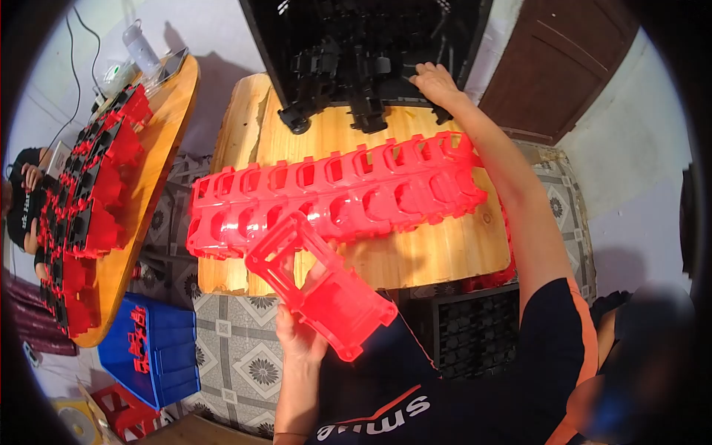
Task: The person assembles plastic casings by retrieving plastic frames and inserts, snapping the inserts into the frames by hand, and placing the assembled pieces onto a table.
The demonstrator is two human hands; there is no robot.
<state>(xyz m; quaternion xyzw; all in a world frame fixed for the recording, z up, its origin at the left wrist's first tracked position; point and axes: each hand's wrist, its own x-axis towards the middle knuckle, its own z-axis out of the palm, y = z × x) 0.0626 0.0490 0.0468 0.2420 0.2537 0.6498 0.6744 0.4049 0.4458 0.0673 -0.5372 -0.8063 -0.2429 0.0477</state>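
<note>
Sitting left of left grip: red units with black pieces on, look done. Left grip closed on red frame, no black piece seen. Just beyond it, red rows look bare too. Right grip at black crate; can't tell if holding.

Below the table, white lettering on a navy shirt seems to read "smile"; far left of it, a black shirt shows partial, unclear letters, perhaps "Har".

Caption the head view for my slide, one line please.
Left hand holds a red plastic frame; right hand reaches into a black crate of black parts.
</note>
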